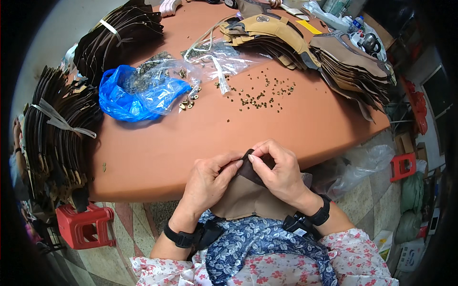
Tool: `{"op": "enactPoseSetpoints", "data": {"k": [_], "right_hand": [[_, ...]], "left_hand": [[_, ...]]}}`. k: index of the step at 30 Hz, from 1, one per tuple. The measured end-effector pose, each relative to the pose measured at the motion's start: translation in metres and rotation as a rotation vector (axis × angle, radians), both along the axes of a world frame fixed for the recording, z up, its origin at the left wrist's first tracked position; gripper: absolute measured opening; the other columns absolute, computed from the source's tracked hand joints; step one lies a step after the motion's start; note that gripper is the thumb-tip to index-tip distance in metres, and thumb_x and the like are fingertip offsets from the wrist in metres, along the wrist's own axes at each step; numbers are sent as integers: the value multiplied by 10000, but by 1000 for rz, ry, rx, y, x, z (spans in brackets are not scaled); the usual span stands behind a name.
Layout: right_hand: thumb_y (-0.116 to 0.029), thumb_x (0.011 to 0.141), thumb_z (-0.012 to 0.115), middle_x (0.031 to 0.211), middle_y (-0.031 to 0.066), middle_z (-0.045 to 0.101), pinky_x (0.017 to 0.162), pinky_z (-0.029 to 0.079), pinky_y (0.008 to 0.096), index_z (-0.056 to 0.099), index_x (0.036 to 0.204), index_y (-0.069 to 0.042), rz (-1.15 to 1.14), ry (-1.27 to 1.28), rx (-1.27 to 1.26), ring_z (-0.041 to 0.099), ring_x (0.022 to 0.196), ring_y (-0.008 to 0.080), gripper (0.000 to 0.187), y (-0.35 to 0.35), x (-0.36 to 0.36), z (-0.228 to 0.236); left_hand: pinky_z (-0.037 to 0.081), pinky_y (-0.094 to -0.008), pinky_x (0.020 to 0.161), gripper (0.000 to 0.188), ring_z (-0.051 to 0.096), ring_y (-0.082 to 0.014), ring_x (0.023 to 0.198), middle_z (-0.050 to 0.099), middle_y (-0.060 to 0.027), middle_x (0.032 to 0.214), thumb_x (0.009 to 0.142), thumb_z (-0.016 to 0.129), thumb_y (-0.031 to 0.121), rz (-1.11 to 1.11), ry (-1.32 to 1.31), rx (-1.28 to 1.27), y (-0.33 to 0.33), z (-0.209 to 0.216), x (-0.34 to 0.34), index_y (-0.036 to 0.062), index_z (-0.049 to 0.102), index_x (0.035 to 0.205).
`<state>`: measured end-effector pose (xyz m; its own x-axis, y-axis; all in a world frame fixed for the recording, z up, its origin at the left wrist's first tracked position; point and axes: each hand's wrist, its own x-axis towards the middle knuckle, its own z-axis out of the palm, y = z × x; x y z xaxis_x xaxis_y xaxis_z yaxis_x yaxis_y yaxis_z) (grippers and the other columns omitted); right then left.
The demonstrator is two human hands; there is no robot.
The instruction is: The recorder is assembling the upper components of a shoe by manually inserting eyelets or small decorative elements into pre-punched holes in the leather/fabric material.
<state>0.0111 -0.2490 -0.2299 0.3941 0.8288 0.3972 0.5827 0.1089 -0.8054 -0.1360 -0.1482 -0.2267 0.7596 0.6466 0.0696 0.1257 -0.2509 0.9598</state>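
Observation:
A fabric piece [253,196], taupe with a dark brown edge, hangs over my lap at the table's near side. My left hand [210,177] pinches its dark upper edge between thumb and forefinger. Right beside it, my right hand [280,172] pinches the same edge, the two sets of fingertips almost touching. Whether something small sits between the fingertips is hidden. Beyond my hands, small brass-coloured metal pieces [260,101] lie scattered on the orange-brown tabletop [157,148].
A blue plastic bag [114,97] and clear bags of metal parts [164,78] lie mid-left. Dark bundled fabric stacks [71,124] line the left edge; tan and black pieces [274,33] and taupe pieces [348,57] are piled far right. Red stools [86,224] stand on the floor.

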Motion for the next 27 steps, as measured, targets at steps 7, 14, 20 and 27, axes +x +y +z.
{"op": "enactPoseSetpoints", "data": {"k": [7,14,20,27], "right_hand": [[-47,873,634,781,66,607,616,471,253,622,985,25,158,505,-212,585,678,117,134,0,13,6],[-39,861,629,749,95,593,601,468,296,627,893,24,83,66,-89,589,652,167,71,1,10,4],[-79,876,640,779,81,646,627,479,283,645,913,16,210,226,-247,610,704,137,102,-11,30,14],[-128,901,595,809,61,688,693,510,274,678,986,14,-13,133,-262,645,747,122,185,12,119,20]], "left_hand": [[528,-300,730,198,703,-207,823,708,-157,889,883,627,80,-44,26,24,1,3,-4,20,682,1063],[511,-274,694,188,659,-134,758,702,-117,818,896,628,97,-49,-7,-128,0,1,-4,0,682,1048],[451,-251,598,145,540,-65,658,624,-18,706,896,637,112,-123,175,-186,7,7,-11,-21,676,938],[431,-242,577,130,517,-55,633,603,-3,672,882,644,109,-76,174,-146,8,7,-8,-15,676,900]]}}
